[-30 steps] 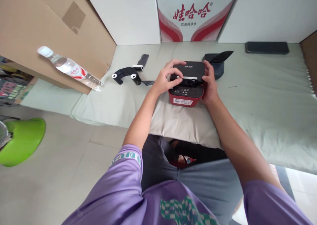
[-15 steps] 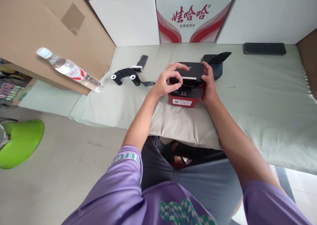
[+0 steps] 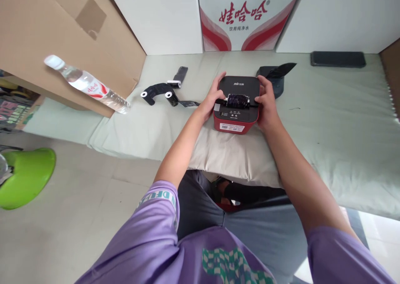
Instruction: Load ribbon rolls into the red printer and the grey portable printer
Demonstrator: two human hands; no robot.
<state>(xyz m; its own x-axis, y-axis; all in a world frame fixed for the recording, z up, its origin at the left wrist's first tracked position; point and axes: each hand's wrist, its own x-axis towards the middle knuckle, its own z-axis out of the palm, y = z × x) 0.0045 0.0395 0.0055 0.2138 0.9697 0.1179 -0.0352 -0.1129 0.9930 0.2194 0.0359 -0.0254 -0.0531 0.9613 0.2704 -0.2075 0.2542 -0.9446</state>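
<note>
A small red and black printer (image 3: 237, 115) stands on a pale cushion (image 3: 231, 159) in front of me. A black ribbon roll (image 3: 236, 100) lies across its top slot. My left hand (image 3: 211, 100) grips the printer's left side, fingers by the roll's left end. On the printer's right side rests my right hand (image 3: 266, 105), fingertips at the roll's right end. Black ribbon spools with white cores (image 3: 161, 95) lie on the mat to the left.
A water bottle (image 3: 86, 84) leans on a cardboard box (image 3: 46, 34) at the left. A black cover piece (image 3: 275, 75) lies behind the printer, a dark phone (image 3: 337, 59) at the back right. A red and white carton (image 3: 246, 17) stands behind. A green stool (image 3: 26, 175) is on the floor.
My left hand has come off the top of the printer and moved to its left side. The black roll now shows uncovered in the slot.
</note>
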